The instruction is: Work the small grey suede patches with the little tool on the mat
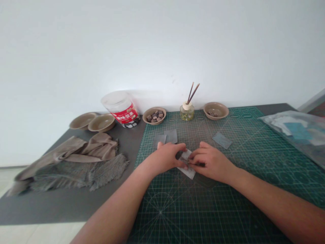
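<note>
Lying btwn L hand [166, 158] & R hand [214, 162] fingers, the pale-grey rectangular paper-like sheet [189, 173] seemed light, thin, easily creased, prob. best held by edges. L thumb & index stood apart at its edge; R fingers bunched, hold unclear.

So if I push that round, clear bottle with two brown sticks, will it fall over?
The clear bottle probably won't tip easily: it stands upright with a broad body. Its two brown sticks may wobble, since they lean and stick out high.
</note>
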`<state>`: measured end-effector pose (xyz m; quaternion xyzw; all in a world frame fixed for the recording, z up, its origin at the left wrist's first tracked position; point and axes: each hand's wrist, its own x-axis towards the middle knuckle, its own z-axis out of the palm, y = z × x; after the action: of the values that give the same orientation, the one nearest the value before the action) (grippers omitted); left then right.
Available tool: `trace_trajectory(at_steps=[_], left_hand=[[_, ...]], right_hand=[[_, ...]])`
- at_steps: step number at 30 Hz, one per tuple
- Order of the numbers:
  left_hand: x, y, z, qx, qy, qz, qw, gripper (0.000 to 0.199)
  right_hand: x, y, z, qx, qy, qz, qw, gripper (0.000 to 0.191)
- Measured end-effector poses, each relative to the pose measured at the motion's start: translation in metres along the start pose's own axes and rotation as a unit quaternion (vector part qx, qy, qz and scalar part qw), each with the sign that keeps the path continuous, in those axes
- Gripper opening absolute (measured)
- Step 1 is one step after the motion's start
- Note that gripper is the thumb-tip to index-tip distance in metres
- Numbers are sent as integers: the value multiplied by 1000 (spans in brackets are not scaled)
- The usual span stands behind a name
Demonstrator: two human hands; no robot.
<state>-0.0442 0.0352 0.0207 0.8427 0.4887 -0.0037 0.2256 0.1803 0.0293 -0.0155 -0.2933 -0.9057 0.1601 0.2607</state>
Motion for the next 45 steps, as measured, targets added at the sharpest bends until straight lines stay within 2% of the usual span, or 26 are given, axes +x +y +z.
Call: trace_trajectory(at_steps=[5,11,19,26,30,34,37,39,45], left_hand=[[0,1,0,5,-1,-1,1000,47],[0,1,-1,9,0,-2,1000,46],[0,0,-1,9,-2,-8,1000,53],[0,1,0,-3,-7,-10,1000,53],[0,2,-3,0,-16,-14,1000,54],[0,3,-4,8,-21,-17,1000,52],[0,3,-3,6,-22,-13,1000,53],[0,2,-2,7,-18,-12,1000,54],[-1,3,-3,-3,-17,-5,1000,52]], right_hand=[[4,2,1,-24,1,6,1000,16],[4,0,4,-3,2,2,1000,15],[9,4,5,-27,19,34,999,16],[-2,2,0,-14,-4,-5,1000,18],[-6,6,-4,-26,16,6,1000,16],[-7,3,-5,-15,-11,-10,1000,19],[-5,0,-6,-26,-9,10,1000,19],[-5,-2,-6,-30,-4,12,999,17],[-8,1,-15,13,-46,-26,999,7]])
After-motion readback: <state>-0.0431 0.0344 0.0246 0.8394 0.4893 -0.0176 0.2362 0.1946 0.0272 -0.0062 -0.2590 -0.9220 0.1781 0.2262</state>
